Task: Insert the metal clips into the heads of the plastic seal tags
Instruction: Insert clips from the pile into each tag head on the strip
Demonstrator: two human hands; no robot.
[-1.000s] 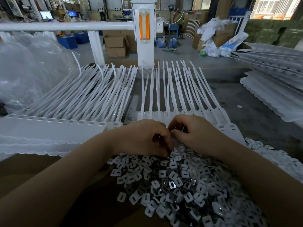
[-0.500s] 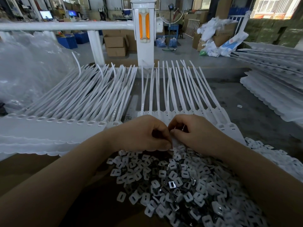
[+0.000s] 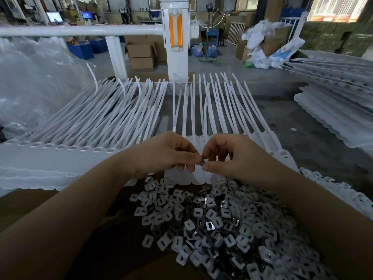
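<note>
A small metal clip is pinched between the fingertips of my left hand and my right hand, just above the flat heads of a joined strip of white plastic seal tags. The tails of these tags fan away from me. A heap of metal clips and white plastic caps lies below my hands on brown cardboard. A second, thicker batch of seal tags lies to the left, its row of open heads facing me.
More stacked tag strips lie at the right. Clear plastic bags are piled at the left. A white rail and post stand behind the table. Cardboard boxes sit on the floor beyond.
Both hands have lifted from the edge of the clip heap and moved slightly away from me. The fingers have opened out, and a clip now shows between the fingertips.
</note>
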